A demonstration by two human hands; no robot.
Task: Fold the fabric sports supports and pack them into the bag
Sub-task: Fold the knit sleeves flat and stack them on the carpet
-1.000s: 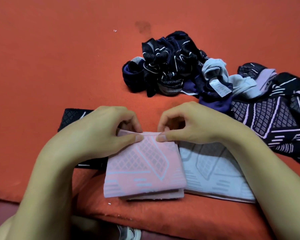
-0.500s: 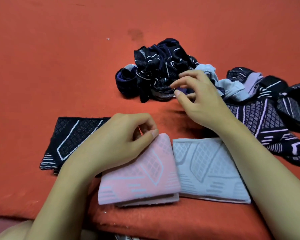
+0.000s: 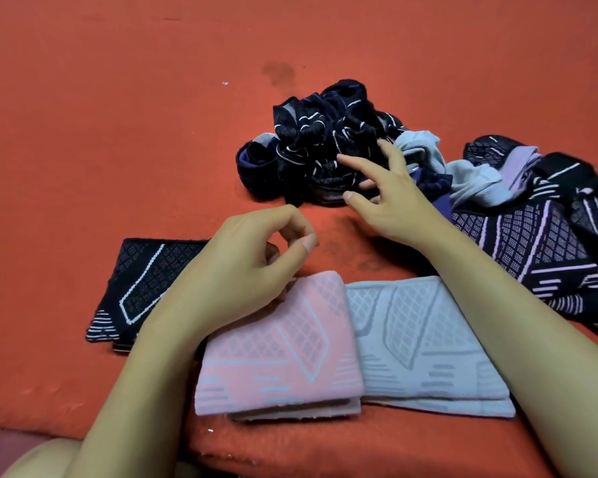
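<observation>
fingers of the right hand (image 3: 390, 205) spread loose over the dark pile (image 3: 328, 150); left hand (image 3: 252, 267), loosely curled, empty, rests on the pink folded support (image 3: 283, 357) beside the grey one (image 3: 425, 343).

Matt knitted cloth with raised lattice on pink support (image 3: 283, 346) and grey support (image 3: 418, 343); fuzzy orange felt-like cover (image 3: 118, 132).

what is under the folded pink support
A second, paler folded layer pokes out beneath the pink support at its near edge, both lying on the orange surface. How far that lower piece runs underneath is covered.
</observation>
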